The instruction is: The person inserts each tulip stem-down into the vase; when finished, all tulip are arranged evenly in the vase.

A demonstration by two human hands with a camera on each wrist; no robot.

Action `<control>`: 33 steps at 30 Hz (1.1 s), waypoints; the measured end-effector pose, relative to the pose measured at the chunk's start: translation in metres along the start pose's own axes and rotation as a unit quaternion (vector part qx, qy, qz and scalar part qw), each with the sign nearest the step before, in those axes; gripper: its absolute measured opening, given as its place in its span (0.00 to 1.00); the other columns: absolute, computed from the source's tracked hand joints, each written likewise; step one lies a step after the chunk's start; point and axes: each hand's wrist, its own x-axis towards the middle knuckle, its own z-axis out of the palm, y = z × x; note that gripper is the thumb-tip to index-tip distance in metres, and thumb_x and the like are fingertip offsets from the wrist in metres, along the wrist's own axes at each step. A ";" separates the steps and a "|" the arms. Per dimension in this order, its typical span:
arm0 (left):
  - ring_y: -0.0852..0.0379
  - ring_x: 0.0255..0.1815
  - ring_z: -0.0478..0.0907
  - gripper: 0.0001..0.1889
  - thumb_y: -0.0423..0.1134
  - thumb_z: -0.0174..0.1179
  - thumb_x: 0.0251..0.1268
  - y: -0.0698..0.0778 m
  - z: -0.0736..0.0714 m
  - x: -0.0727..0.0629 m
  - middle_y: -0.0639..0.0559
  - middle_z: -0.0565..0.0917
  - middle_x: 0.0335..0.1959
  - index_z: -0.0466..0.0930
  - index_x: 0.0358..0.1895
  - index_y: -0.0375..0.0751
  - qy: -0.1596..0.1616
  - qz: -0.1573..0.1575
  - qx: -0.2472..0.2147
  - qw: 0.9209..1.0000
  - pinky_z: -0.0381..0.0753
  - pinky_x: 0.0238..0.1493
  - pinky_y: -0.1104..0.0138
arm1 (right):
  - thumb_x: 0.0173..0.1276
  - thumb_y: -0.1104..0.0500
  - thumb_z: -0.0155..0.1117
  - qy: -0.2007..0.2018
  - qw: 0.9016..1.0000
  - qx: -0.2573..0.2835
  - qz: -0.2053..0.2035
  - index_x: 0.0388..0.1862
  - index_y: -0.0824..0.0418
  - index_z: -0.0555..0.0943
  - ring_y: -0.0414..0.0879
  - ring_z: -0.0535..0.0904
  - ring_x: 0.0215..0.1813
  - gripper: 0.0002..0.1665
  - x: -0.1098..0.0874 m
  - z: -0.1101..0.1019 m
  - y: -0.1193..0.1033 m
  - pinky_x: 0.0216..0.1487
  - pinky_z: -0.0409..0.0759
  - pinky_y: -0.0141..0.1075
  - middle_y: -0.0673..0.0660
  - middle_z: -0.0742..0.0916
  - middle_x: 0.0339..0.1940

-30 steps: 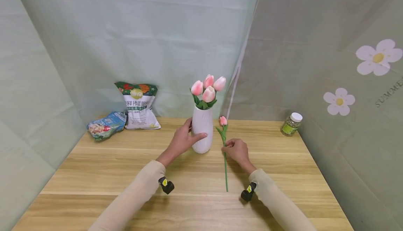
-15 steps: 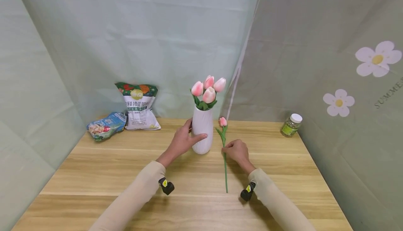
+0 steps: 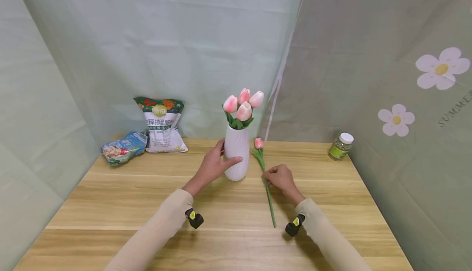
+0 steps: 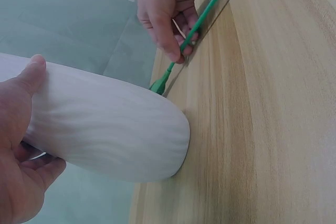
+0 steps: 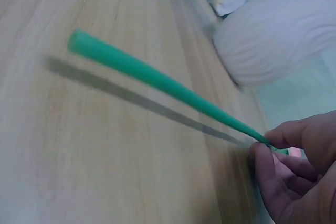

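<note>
A white ribbed vase (image 3: 236,148) stands upright on the table with several pink tulips (image 3: 244,111) in it. My left hand (image 3: 214,163) grips the vase from its left side, thumb across the front. To the right of the vase, my right hand (image 3: 281,177) pinches the green stem of a single pink tulip (image 3: 270,201) between thumb and fingertips. In the right wrist view the lower stem (image 5: 152,80) is raised over the tabletop, its shadow below it. The tulip's head points to the back, beside the vase.
A white and green printed bag (image 3: 164,125) leans against the back wall. Next to it lies a blue pouch (image 3: 126,147). A small jar with a white lid (image 3: 341,146) stands at the back right corner of the wooden table (image 3: 121,205). Fabric walls enclose the table.
The single tulip has turned, its stem's lower end swinging right and its head slightly left. My right hand has shifted a little to the right; my left hand stays on the vase.
</note>
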 end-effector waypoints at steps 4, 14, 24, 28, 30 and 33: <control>0.44 0.71 0.73 0.49 0.59 0.72 0.61 0.000 0.000 0.000 0.39 0.74 0.71 0.58 0.78 0.37 -0.001 -0.001 0.000 1.000 0.75 0.70 0.48 | 0.65 0.64 0.72 -0.023 0.999 0.036 0.012 0.35 0.69 0.89 0.41 0.82 0.23 0.08 -0.003 -0.006 0.001 0.27 0.86 0.32 0.56 0.88 0.23; 0.43 0.72 0.72 0.50 0.58 0.72 0.61 0.001 -0.001 0.000 0.37 0.73 0.71 0.58 0.78 0.36 -0.002 0.003 0.000 1.000 0.74 0.71 0.48 | 0.69 0.62 0.68 -0.020 0.999 0.041 0.001 0.42 0.71 0.87 0.43 0.83 0.26 0.11 -0.012 -0.035 -0.012 0.30 0.88 0.38 0.59 0.89 0.29; 0.44 0.71 0.72 0.50 0.58 0.72 0.61 0.000 -0.001 0.001 0.39 0.73 0.71 0.58 0.78 0.37 -0.003 0.002 0.002 1.000 0.75 0.70 0.49 | 0.74 0.56 0.67 0.001 0.998 0.059 -0.021 0.53 0.69 0.85 0.48 0.87 0.34 0.18 -0.019 -0.058 -0.030 0.40 0.90 0.44 0.71 0.88 0.47; 0.44 0.71 0.73 0.50 0.59 0.72 0.61 0.000 -0.001 0.001 0.38 0.74 0.71 0.58 0.78 0.37 -0.002 0.003 0.002 1.000 0.75 0.70 0.49 | 0.74 0.55 0.67 0.005 0.996 0.081 -0.028 0.55 0.70 0.84 0.51 0.88 0.37 0.20 -0.021 -0.064 -0.037 0.41 0.90 0.40 0.69 0.87 0.48; 0.43 0.71 0.73 0.50 0.59 0.72 0.61 -0.001 -0.001 0.001 0.38 0.73 0.71 0.58 0.78 0.37 -0.002 0.004 0.002 1.000 0.75 0.70 0.48 | 0.74 0.56 0.67 0.006 0.995 0.094 -0.037 0.55 0.71 0.84 0.49 0.87 0.36 0.20 -0.022 -0.066 -0.039 0.41 0.90 0.39 0.66 0.87 0.44; 0.43 0.71 0.73 0.50 0.59 0.72 0.61 -0.001 -0.001 0.001 0.38 0.73 0.71 0.58 0.78 0.37 -0.003 0.004 0.002 1.000 0.75 0.69 0.48 | 0.74 0.56 0.67 0.011 0.993 0.108 -0.052 0.56 0.72 0.83 0.44 0.85 0.34 0.21 -0.021 -0.070 -0.042 0.41 0.90 0.37 0.59 0.86 0.40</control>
